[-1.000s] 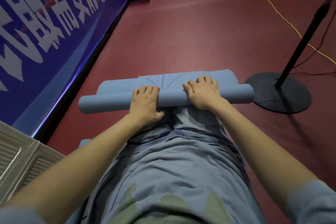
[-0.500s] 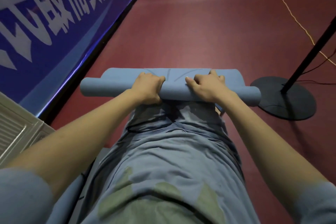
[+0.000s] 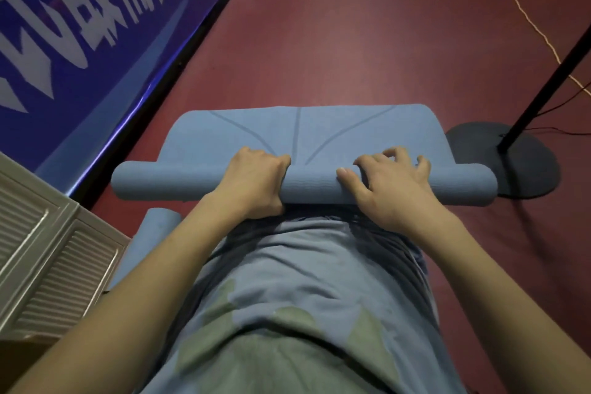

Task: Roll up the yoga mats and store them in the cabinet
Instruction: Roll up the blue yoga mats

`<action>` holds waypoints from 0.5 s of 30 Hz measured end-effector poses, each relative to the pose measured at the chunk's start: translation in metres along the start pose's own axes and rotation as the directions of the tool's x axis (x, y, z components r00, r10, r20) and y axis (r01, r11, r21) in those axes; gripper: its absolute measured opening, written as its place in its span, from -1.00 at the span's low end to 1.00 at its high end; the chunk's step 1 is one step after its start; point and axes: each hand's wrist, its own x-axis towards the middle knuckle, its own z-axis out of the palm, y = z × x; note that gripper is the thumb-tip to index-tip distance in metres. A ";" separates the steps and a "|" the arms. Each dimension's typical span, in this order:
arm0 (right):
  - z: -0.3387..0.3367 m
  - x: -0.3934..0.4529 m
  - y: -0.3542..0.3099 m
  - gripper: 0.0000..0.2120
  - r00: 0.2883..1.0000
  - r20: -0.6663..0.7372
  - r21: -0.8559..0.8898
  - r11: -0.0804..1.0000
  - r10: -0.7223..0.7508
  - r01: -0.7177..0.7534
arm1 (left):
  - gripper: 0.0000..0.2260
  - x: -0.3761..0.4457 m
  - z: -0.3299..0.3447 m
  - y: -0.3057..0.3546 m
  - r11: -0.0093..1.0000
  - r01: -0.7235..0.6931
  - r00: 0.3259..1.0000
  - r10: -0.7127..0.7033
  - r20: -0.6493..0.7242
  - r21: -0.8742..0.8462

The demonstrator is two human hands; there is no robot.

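Note:
A light blue yoga mat [image 3: 300,128] lies on the dark red floor, partly rolled. Its rolled part [image 3: 316,185] runs left to right just ahead of my knees, and a short flat stretch with printed lines extends beyond it. My left hand [image 3: 252,179] grips the roll left of centre, fingers curled over its far side. My right hand [image 3: 390,182] sits on the roll right of centre, fingers bent and spread over the top, thumb lying along the near side. A second rolled blue mat [image 3: 153,233] lies at my lower left, mostly hidden by my left arm.
A beige cabinet with louvred doors [image 3: 48,253] stands at the lower left. A blue banner wall [image 3: 96,25] runs along the left. A black fan stand base [image 3: 515,163] with its pole [image 3: 550,73] sits next to the roll's right end. A yellow cord [image 3: 524,16] crosses the floor.
Both hands went from lying flat on the roll to curling over it. The right hand's fingers have since spread and lifted slightly. My view has shifted forward over the mat.

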 end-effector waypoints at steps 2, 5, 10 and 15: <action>0.000 -0.010 -0.001 -0.44 0.999 -0.024 -0.061 0.998 -0.025 0.023 | -0.67 -0.006 -0.003 0.003 1.000 -0.004 1.000 0.005 0.024 -0.017; 0.005 -0.027 -0.007 -0.49 0.977 -0.150 -0.124 0.983 -0.151 0.133 | -0.63 -0.015 -0.004 0.003 0.996 0.022 0.998 -0.017 0.066 -0.087; 0.020 -0.042 -0.029 -0.36 0.957 -0.155 -0.137 0.964 -0.246 0.226 | -0.59 -0.007 -0.011 0.002 0.983 0.058 0.983 -0.026 0.179 -0.174; 0.029 -0.037 -0.043 -0.22 0.983 -0.050 -0.225 0.961 -0.179 0.163 | -0.58 0.001 -0.006 0.000 0.973 0.075 0.975 -0.026 0.219 -0.219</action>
